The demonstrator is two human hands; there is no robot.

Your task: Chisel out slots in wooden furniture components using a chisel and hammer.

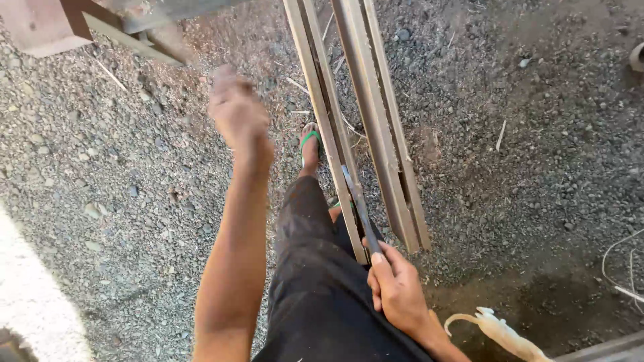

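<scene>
My right hand grips the near end of a thin dark metal tool, a flat blade-like strip that lies along the edge of two long steel angle bars. The bars run from the top of the view down to the gravel beside my leg. My left hand is raised out in front of me, blurred by motion, with its fingers curled and nothing visibly in it. My dark trousers and a foot in a green sandal are between the two arms.
Grey gravel ground covers the view. A rusty metal frame lies at the top left. A pale bone-like stick and a white wire lie at the bottom right. A pale slab sits at the bottom left.
</scene>
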